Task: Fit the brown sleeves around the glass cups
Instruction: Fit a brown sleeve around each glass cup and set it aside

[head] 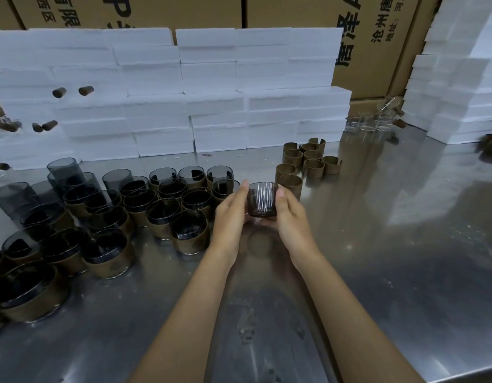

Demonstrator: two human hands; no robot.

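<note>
A smoky glass cup [262,199] with thin vertical lines and no sleeve on it is held upright just above the steel table. My left hand [230,214] grips its left side and my right hand [289,214] grips its right side, thumbs near the rim. Behind it stand several loose brown sleeves [305,161], open rings on end. To the left are several dark glass cups wearing brown sleeves [189,233].
Bare smoky cups [65,170] stand at the far left of the steel table [377,258]. Stacked white foam boxes [211,92] wall off the back and the right side. Clear glasses [372,123] sit at the back right, cardboard cartons [377,37] behind.
</note>
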